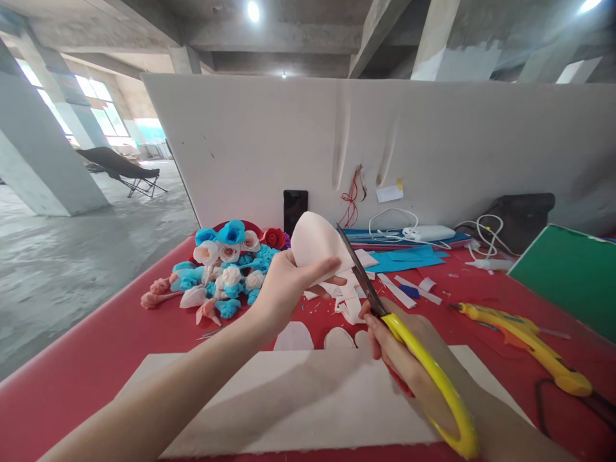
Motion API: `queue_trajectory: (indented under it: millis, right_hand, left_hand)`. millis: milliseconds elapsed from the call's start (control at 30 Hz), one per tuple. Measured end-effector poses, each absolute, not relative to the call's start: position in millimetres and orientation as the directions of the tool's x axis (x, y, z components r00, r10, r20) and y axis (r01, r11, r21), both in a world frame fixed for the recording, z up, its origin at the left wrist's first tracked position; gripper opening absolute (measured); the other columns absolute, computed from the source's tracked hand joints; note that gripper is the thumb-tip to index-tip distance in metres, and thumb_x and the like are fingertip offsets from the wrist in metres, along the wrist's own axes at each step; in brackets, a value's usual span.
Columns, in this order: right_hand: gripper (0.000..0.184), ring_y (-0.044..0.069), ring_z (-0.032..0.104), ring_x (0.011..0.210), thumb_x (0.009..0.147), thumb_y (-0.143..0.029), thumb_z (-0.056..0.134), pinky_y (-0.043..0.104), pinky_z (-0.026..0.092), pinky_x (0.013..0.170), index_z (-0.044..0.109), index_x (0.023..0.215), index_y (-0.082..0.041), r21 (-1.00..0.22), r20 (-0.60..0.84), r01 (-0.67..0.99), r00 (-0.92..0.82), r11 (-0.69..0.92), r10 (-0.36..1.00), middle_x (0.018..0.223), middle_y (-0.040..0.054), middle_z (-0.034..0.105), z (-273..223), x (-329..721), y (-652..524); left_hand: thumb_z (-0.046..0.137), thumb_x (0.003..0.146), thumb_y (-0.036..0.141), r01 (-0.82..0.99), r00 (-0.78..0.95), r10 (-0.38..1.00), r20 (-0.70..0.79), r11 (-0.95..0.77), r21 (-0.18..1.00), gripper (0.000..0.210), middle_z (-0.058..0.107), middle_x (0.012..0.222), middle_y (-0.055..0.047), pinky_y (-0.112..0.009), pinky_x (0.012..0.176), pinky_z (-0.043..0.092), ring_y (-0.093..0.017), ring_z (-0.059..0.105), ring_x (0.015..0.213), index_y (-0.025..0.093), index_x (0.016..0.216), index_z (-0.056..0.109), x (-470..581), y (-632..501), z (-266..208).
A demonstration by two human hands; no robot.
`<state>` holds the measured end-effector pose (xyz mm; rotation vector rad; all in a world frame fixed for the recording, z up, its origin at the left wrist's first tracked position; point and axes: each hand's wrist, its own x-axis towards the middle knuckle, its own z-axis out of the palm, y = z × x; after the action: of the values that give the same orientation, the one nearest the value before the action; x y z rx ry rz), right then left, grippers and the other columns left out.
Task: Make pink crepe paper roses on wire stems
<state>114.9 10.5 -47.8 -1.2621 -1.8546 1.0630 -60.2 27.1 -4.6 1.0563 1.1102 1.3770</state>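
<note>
My left hand (293, 282) pinches a curved white paper piece (312, 240) between thumb and fingers, holding it up over the table. My right hand (409, 353) grips scissors (416, 353) with yellow handles, blades pointing up and to the left. The blades lie along the right edge of the paper; I cannot tell whether they touch it. Below the hands, a large white sheet (289, 410) lies flat at the near edge. Cut rounded white pieces (293, 337) rest just beyond it, with white paper scraps (349, 305) behind them.
Blue, white, pink and red paper flowers (231, 276) are heaped at left. A yellow glue gun (524, 340) lies at right, near a green board (568, 282). Blue paper (404, 258), a white power strip (428, 233) and a phone (295, 208) stand along the back partition (260, 141).
</note>
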Motion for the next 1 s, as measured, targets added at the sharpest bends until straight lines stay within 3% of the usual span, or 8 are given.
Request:
queue_trajectory:
  millis: [100,300,433,567,667,800,867,1000]
  right_hand:
    - [0.035,0.009,0.031,0.029,0.081,-0.049,0.047,0.024,0.026,0.036,0.047,0.059,-0.021,-0.861,0.093,0.45,-0.314,0.235,0.945,0.038,-0.0037,0.035,-42.1,114.0,9.2]
    - [0.034,0.009,0.035,0.032,0.087,-0.041,0.036,0.022,0.025,0.037,0.044,0.062,-0.02,-0.737,0.228,0.562,-0.316,0.375,0.921,0.043,-0.0025,0.042,-33.0,109.9,6.1]
    - [0.036,0.01,0.035,0.032,0.087,-0.045,0.036,0.023,0.027,0.037,0.048,0.065,-0.019,-0.791,0.183,0.53,-0.27,0.305,0.945,0.043,-0.003,0.042,-41.0,110.5,8.0]
    - [0.024,0.015,0.056,0.064,0.084,-0.036,0.037,0.024,0.044,0.061,0.055,0.081,-0.02,-0.867,0.192,0.398,-0.291,0.301,0.937,0.066,0.0007,0.057,-46.7,114.4,13.0]
    - [0.017,0.016,0.057,0.074,0.078,-0.024,0.038,0.026,0.046,0.066,0.054,0.078,-0.021,-0.852,0.102,0.421,-0.451,0.312,0.887,0.076,0.0018,0.059,-41.1,117.6,17.5]
    - [0.016,0.018,0.056,0.076,0.075,-0.021,0.039,0.029,0.046,0.071,0.054,0.071,-0.02,-0.843,0.108,0.454,-0.383,0.289,0.917,0.077,0.0051,0.06,-31.0,117.8,22.5]
    - [0.013,0.018,0.057,0.073,0.075,-0.025,0.043,0.029,0.045,0.073,0.053,0.068,-0.021,-0.907,0.054,0.374,-0.354,0.194,0.934,0.071,0.0048,0.06,-29.8,117.0,25.9]
    - [0.021,0.017,0.054,0.049,0.077,-0.034,0.037,0.03,0.046,0.053,0.047,0.067,-0.019,-0.956,-0.266,0.224,-0.39,-0.189,0.882,0.052,0.0034,0.054,-34.0,117.1,35.9]
  left_hand:
    - [0.073,0.065,0.026,-0.184,-0.078,0.997,0.022,-0.036,0.982,0.018,0.066,0.062,-0.005,-0.019,0.045,0.046,-0.013,0.062,0.052,0.012,0.073,0.065,-60.7,27.4,-4.3]
    - [0.073,0.064,0.026,-0.182,-0.056,0.998,-0.005,-0.005,0.983,0.018,0.065,0.067,-0.004,-0.018,0.044,0.044,-0.013,0.063,0.057,0.012,0.071,0.064,-61.7,28.9,-5.9]
    - [0.072,0.065,0.027,-0.177,-0.061,0.998,-0.009,-0.002,0.984,0.019,0.065,0.065,-0.004,-0.018,0.044,0.043,-0.012,0.062,0.054,0.01,0.072,0.065,-61.3,29.7,-7.2]
    - [0.072,0.066,0.027,-0.187,-0.085,0.996,0.002,-0.018,0.982,0.02,0.068,0.072,-0.005,-0.017,0.045,0.045,-0.012,0.063,0.058,0.011,0.076,0.065,-61.4,30.6,-7.3]
    - [0.072,0.066,0.026,-0.19,-0.092,0.996,0.018,-0.036,0.981,0.02,0.068,0.073,-0.005,-0.016,0.047,0.046,-0.012,0.064,0.061,0.011,0.077,0.066,-63.0,32.5,-8.0]
    - [0.071,0.067,0.026,-0.195,-0.099,0.994,0.04,-0.058,0.979,0.017,0.067,0.067,-0.003,-0.015,0.047,0.047,-0.012,0.064,0.062,0.012,0.075,0.066,-66.0,35.5,-10.3]
    - [0.071,0.067,0.026,-0.197,-0.1,0.994,0.039,-0.058,0.979,0.017,0.068,0.068,-0.004,-0.016,0.047,0.047,-0.012,0.064,0.062,0.012,0.076,0.066,-66.8,36.6,-11.6]
    - [0.071,0.067,0.025,-0.201,-0.107,0.994,0.024,-0.046,0.979,0.019,0.067,0.069,-0.004,-0.016,0.048,0.047,-0.012,0.064,0.062,0.011,0.078,0.065,-67.1,38.8,-13.9]
